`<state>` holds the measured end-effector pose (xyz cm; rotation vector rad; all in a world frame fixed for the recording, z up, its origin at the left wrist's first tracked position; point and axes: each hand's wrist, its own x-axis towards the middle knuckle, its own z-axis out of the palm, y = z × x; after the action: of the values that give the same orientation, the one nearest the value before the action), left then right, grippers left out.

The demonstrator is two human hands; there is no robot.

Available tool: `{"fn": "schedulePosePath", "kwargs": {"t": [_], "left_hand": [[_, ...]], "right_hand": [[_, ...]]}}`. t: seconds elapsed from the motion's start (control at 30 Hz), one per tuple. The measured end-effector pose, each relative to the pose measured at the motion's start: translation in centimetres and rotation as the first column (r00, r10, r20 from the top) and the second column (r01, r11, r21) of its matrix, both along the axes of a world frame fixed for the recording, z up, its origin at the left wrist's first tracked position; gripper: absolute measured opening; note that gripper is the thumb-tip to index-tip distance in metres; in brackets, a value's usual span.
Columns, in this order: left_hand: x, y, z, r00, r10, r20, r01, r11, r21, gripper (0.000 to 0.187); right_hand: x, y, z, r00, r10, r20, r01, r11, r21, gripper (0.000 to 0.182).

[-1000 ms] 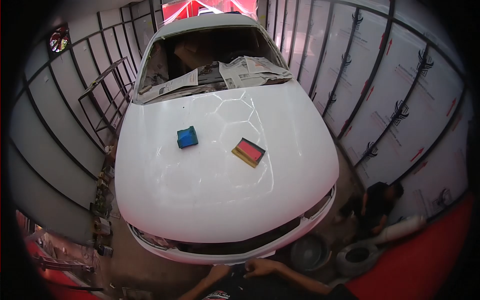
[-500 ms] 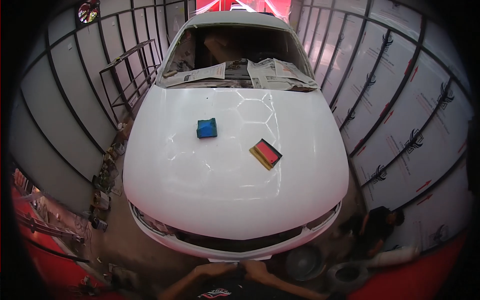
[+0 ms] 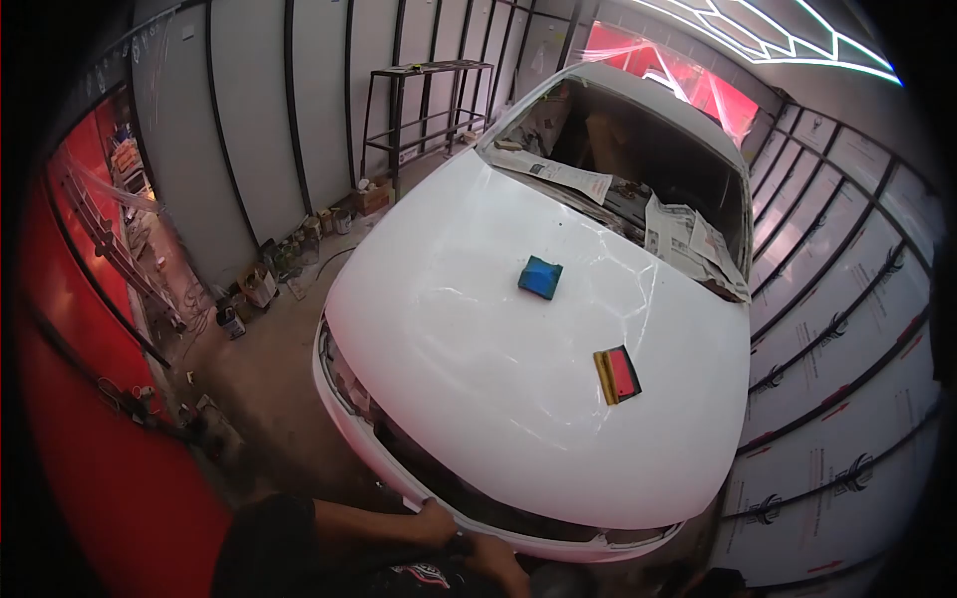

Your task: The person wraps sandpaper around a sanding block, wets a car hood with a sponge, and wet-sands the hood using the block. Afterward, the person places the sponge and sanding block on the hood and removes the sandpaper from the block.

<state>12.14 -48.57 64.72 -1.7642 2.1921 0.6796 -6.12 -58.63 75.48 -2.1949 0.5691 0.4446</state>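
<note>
My left hand (image 3: 435,524) is closed at the bottom of the view, right by the front bumper (image 3: 399,478) of a white car. Just to its right is my right hand (image 3: 495,560), fingers curled in towards the left one. A small dark thing shows between the two hands; I cannot tell what it is. On the white hood (image 3: 469,369) lie a blue and dark green pad (image 3: 539,278) and, lower right, a red block with a tan edge (image 3: 618,376). Both lie apart from my hands.
Newspaper sheets (image 3: 688,239) cover the base of the open windshield frame. A metal rack (image 3: 429,70) stands along the left wall. Cans and boxes (image 3: 299,239) line the floor there. A ladder (image 3: 110,239) shows beyond a red panel (image 3: 110,468). Printed wall panels (image 3: 847,299) run along the right.
My view has swung left and tilted, so the car appears further right. My hands stay close together by the bumper. The pad and block keep their places on the hood.
</note>
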Motion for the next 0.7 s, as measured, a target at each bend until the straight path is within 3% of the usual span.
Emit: {"fn": "schedulePosePath", "kwargs": {"t": [0.03, 0.07, 0.13, 0.23, 0.33, 0.43, 0.53, 0.6, 0.63, 0.7], "left_hand": [[0.0, 0.0, 0.3, 1.0, -0.003, -0.01, 0.003, 1.0, -0.015, 0.028], [0.1, 0.1, 0.7, 1.0, -0.005, -0.026, 0.005, 1.0, 0.0, 0.027], [0.9, -0.3, 6.4, 0.998, -0.026, -0.053, 0.028, 0.999, 0.038, 0.026], [0.4, -1.5, 8.4, 0.996, -0.058, -0.07, 0.061, 0.997, 0.037, 0.025], [-0.6, -2.2, 7.9, 0.986, -0.067, -0.154, 0.065, 0.998, -0.018, 0.037], [-0.8, -2.6, 7.9, 0.961, -0.055, -0.271, 0.058, 0.998, 0.002, 0.033], [0.1, -2.2, 7.4, 0.962, 0.046, -0.268, 0.007, 0.981, 0.193, 0.033], [3.3, 0.9, 7.3, 0.775, 0.115, -0.621, -0.157, 0.988, -0.013, 0.032], [4.6, 1.5, 7.7, 0.746, 0.139, -0.651, -0.101, 0.99, 0.095, 0.034], [7.3, 3.0, 9.1, 0.695, 0.22, -0.684, 0.022, 0.945, 0.326, 0.04]], "right_hand": [[0.0, -0.8, 1.1, 0.999, 0.037, -0.013, -0.036, 0.997, 0.068, 0.054], [-0.7, -1.3, 0.4, 0.999, -0.034, 0.004, 0.032, 0.98, 0.194, 0.054], [-2.2, -1.5, -2.0, 0.981, -0.195, 0.007, 0.172, 0.879, 0.444, 0.057], [-2.2, -1.0, -4.0, 0.99, 0.038, -0.138, -0.015, 0.986, 0.165, 0.053], [-3.1, -0.6, -3.2, 0.994, 0.079, -0.078, -0.082, 0.996, -0.04, 0.046], [-3.8, 1.5, -8.8, 0.998, 0.032, -0.056, -0.039, 0.99, -0.132, 0.051], [-4.3, 1.3, -13.7, 0.999, -0.001, -0.048, -0.011, 0.967, -0.256, 0.059], [-2.5, 1.4, -12.9, 1.0, 0.023, -0.013, -0.026, 0.967, -0.253, 0.056], [-1.2, 1.1, -10.5, 1.0, 0.031, 0.002, -0.03, 0.968, -0.248, 0.055], [0.6, -0.7, -4.4, 0.987, 0.043, -0.154, -0.033, 0.997, 0.066, 0.056]]}}
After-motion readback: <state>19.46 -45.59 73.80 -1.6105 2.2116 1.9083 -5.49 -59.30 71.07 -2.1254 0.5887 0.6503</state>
